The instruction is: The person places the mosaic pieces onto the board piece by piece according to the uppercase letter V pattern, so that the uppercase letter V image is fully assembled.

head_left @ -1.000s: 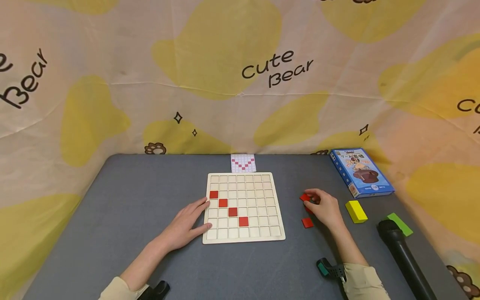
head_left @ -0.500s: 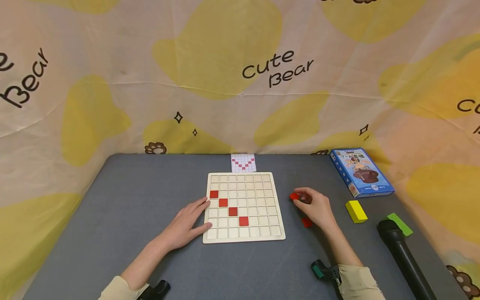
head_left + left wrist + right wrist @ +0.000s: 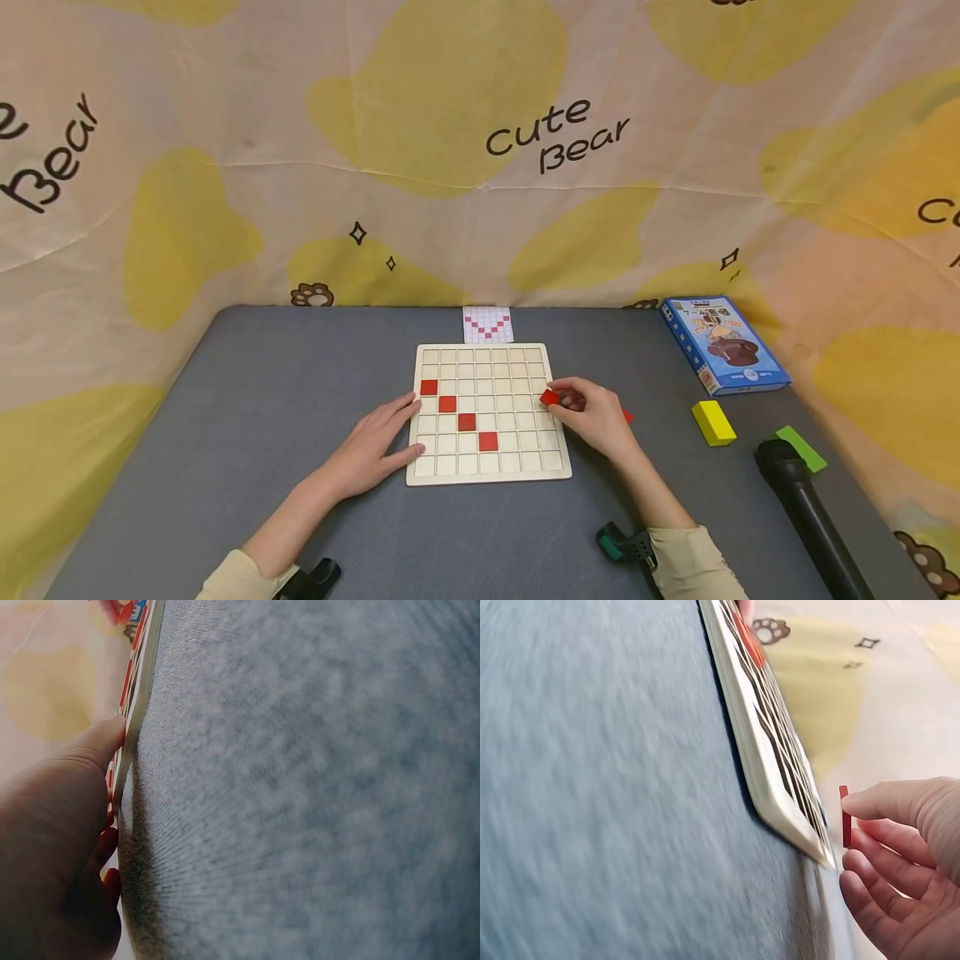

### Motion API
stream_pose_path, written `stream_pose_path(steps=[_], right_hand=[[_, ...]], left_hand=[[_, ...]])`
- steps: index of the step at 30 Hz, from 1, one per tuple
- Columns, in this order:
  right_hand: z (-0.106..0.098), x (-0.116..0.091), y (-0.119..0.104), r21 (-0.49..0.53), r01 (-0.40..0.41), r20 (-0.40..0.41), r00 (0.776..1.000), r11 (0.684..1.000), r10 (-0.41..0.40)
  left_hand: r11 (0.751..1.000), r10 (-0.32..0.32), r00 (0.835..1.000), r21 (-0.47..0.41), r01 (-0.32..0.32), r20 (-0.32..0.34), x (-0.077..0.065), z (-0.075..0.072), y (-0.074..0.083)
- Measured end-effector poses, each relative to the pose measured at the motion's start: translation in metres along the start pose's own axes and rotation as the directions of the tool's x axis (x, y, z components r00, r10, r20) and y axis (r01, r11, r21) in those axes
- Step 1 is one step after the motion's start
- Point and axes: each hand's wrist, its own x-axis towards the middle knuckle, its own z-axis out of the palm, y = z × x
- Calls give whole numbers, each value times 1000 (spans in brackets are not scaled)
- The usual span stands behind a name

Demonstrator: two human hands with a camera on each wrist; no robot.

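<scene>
A cream wooden grid board (image 3: 538,463) lies mid-table, with several red square tiles (image 3: 467,422) set in a diagonal from upper left towards lower middle. My left hand (image 3: 367,452) rests along the board's left edge, fingers extended and fingertips on the rim. Between thumb and fingers, my right hand (image 3: 600,421) pinches a red tile (image 3: 846,816), which overlaps the board's right edge in the head view. Another bit of red tile (image 3: 628,416) shows on the table behind the right hand, mostly hidden by it. A small pattern card (image 3: 487,325) with a pink V lies just beyond the board.
On the right are a blue box (image 3: 723,346), a yellow block (image 3: 713,423), a green piece (image 3: 801,448) and a black microphone (image 3: 813,525) partly over the green piece. A printed cloth (image 3: 420,100) hangs behind the table (image 3: 247,400).
My right hand has carried the pinched red tile leftwards from the loose tiles on the table to the board's right edge. The left hand has stayed in place.
</scene>
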Motion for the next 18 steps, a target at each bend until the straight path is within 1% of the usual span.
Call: stream_pose_path(steps=[3, 6, 10, 13, 16, 18], right_hand=[[7, -1, -6, 30, -2, 34, 999, 1000, 1], [14, -2, -10, 59, 16, 67, 998, 998, -20], [23, -3, -16, 88, 69, 91, 993, 994, -77], [27, -3, -19, 96, 117, 119, 985, 989, -128], [31, -2, -22, 88, 161, 153, 973, 983, -173], [33, -2, -23, 73, 175, 170, 968, 982, -185]], left_hand=[[1000, -5, 1000, -3, 5, 9, 0, 0, 0], [1000, -4, 1000, -3, 4, 8, 0, 0, 0], [1000, 0, 1000, -1, 0, 4, 0, 0, 0], [1000, 0, 1000, -1, 0, 6, 1, 0, 0], [1000, -6, 1000, -4, 6, 9, 0, 0, 0], [1000, -6, 1000, -3, 6, 8, 0, 0, -1]])
